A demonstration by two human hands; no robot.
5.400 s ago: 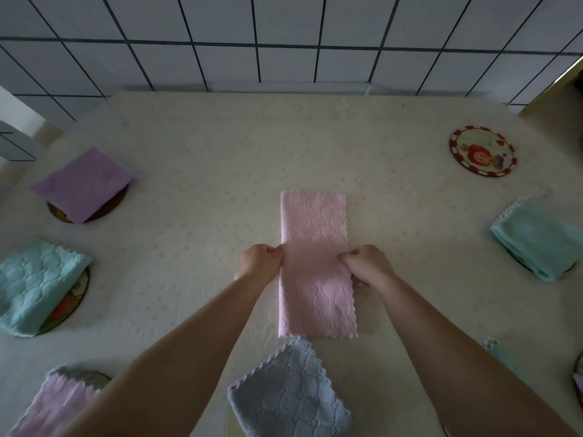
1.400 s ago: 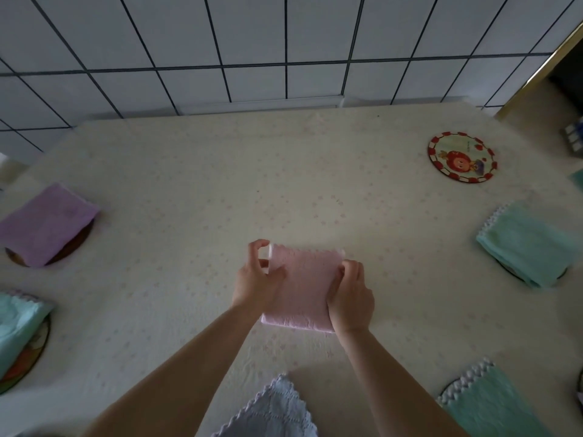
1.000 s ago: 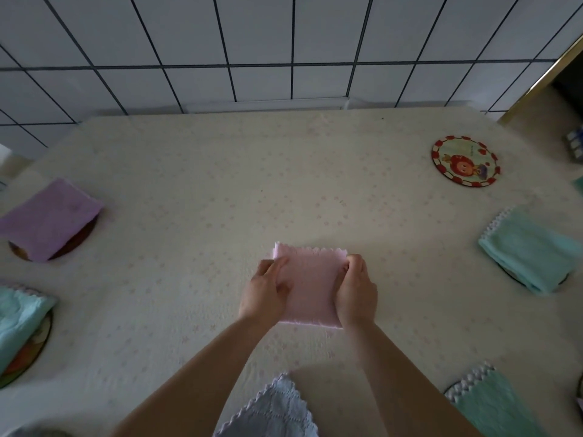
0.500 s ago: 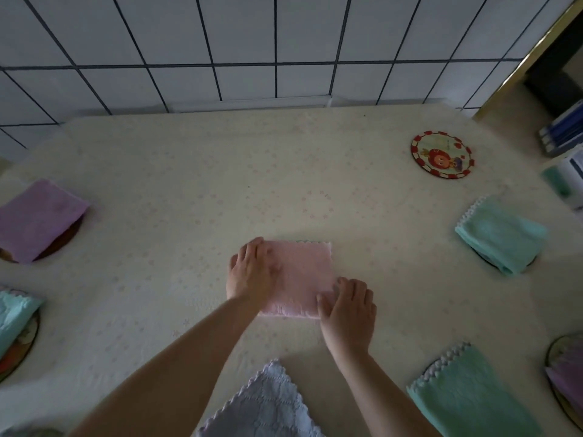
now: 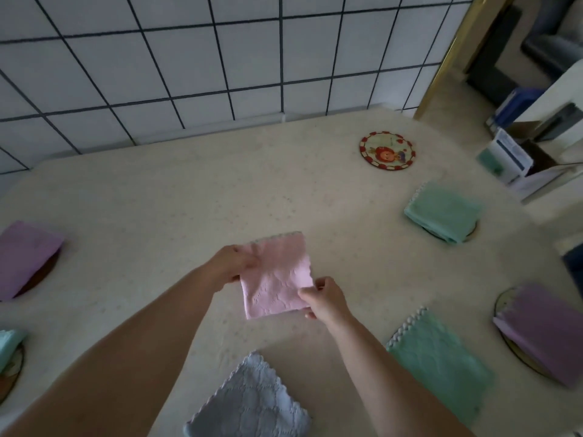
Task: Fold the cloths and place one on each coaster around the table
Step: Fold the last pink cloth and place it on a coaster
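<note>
Left hand [image 5: 232, 263] and right hand [image 5: 325, 298] each pinch folded pink cloth [image 5: 276, 274] at opposite edges, above surface [image 5: 189, 200].

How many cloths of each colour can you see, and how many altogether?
Pink cloth: 1, held by the left hand and the right hand
Purple: 2
Green: 3
Grey: 1
Total: 7 cloths
</note>
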